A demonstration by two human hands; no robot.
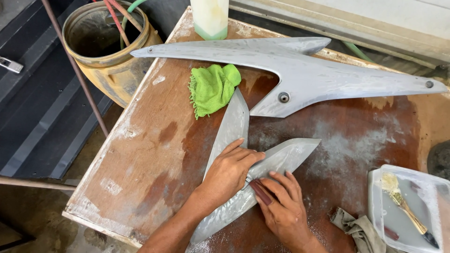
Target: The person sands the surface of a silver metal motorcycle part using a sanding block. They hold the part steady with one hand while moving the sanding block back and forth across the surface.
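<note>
1. Head view, the piece in hand: a grey, pointed panel (262, 173) lies flat on the brown surface (140, 154), directly under both hands. Its long axis runs diagonally, from the near-left edge of the surface up to a tip on the far right. A second narrow grey blade (232, 124) branches from it toward the far side.
2. Head view, left hand (229, 173): it lies palm down on the panel, fingers extended and close together, pressing flat instead of gripping. It sits slightly farther up the panel than the other hand.
3. Head view, right hand (281, 206): its fingers are curled loosely over a small dark reddish strip (260, 192), pinning it against the panel just beside the left hand's fingertips.
4. Head view, surroundings: a larger grey fairing (318, 75) lies across the far side, with a green cloth (213, 89) beside it. A clear tray (412, 211) holding a brush (408, 206) stands at the right, well apart from the hands.
</note>
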